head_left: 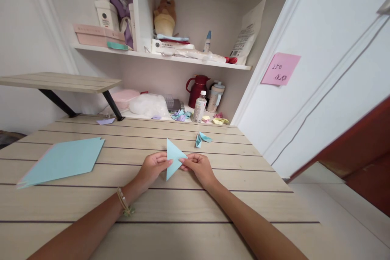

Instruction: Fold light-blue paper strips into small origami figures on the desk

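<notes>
Between my two hands is a light blue sheet of paper folded into a triangle (174, 154), held just above the wooden table. My left hand (154, 167) pinches its left edge, thumb on the front face. On the other side, my right hand (198, 166) pinches the right-hand corner between thumb and fingers. The fingers behind the paper are partly hidden. Beyond my right hand lies a small blue folded paper piece (202, 139). A stack of light blue paper sheets (65, 160) rests on the table to the left.
A raised wooden stand (61, 81) with black legs occupies the back left. Along the back are a clear bottle (199, 107), a dark red jug (198, 89), a tumbler (216, 96) and several folded paper pieces (182, 115). Above runs a loaded white shelf (164, 57).
</notes>
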The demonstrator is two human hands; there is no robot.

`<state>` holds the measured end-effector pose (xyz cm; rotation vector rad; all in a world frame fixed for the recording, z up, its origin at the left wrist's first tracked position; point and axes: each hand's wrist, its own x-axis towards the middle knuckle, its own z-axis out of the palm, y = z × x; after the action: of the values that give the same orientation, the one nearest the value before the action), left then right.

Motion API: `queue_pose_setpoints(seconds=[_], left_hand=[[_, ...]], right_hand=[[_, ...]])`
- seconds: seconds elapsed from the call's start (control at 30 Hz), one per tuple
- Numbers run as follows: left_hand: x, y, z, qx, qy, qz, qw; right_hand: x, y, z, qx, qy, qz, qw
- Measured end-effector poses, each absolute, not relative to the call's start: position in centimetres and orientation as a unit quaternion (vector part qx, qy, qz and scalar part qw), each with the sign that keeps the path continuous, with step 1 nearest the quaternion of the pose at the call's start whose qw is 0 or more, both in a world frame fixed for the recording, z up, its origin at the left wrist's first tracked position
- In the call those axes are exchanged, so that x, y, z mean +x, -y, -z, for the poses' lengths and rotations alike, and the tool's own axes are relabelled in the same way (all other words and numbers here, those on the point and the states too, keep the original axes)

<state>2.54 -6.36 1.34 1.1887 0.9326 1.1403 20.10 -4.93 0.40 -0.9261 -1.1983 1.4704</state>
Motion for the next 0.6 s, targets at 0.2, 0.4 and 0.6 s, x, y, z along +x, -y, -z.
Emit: queue_pose_setpoints(seconds=[0.2,0.4,0.6], left_hand=[[2.47,6.33,-1.44,0.495,-0.415,-0.486,0.588],[2.5,6.21,-1.18,0.511,-0.4,-0.492,0.581],[2.45,6.29,-1.28,0.52,-0.4,-0.486,0.578]], right_hand=[[20.15,4.97,-0.66,-0.387,0.49,-0.607,0.49],[20.28,4.97,-0.73,-0.386,0.488,-0.61,0.49],[20.67,4.71,-0.79,-0.37,0.494,-0.632,0.467]])
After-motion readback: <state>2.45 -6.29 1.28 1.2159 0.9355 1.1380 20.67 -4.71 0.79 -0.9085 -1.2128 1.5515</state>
